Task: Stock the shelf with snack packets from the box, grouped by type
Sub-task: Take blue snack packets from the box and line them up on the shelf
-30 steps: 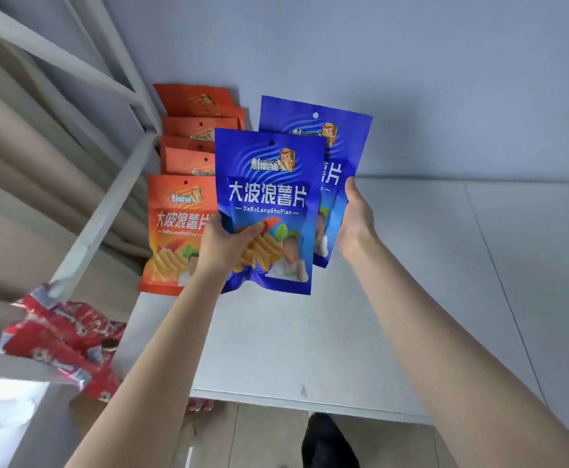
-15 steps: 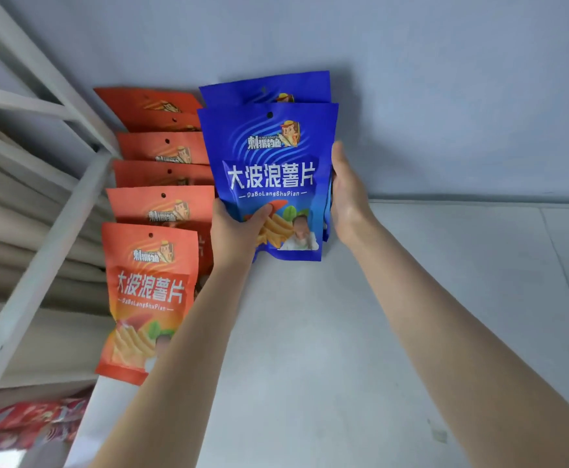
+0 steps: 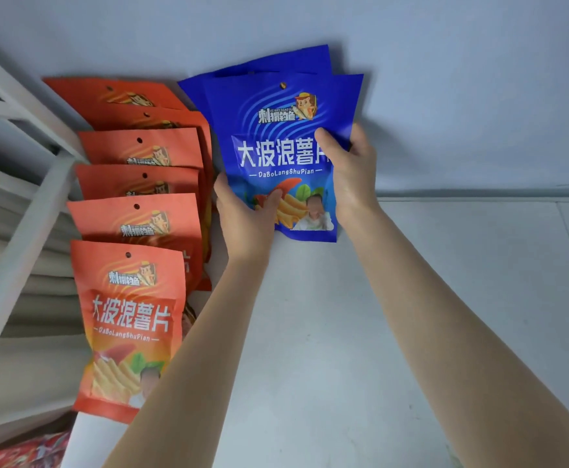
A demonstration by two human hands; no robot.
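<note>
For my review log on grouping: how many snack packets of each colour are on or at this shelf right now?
Orange packets: 6, overlapping in a row at the left of the shelf.
Blue packets: 2, one behind the other, held by the left hand and right hand.
Total: 8.
Red wrappers at the bottom-left corner are too cropped to count.

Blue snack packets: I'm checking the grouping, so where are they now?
In the head view, the blue snack packets sit at the back wall, just right of the orange packets, held between the left hand and right hand.
</note>
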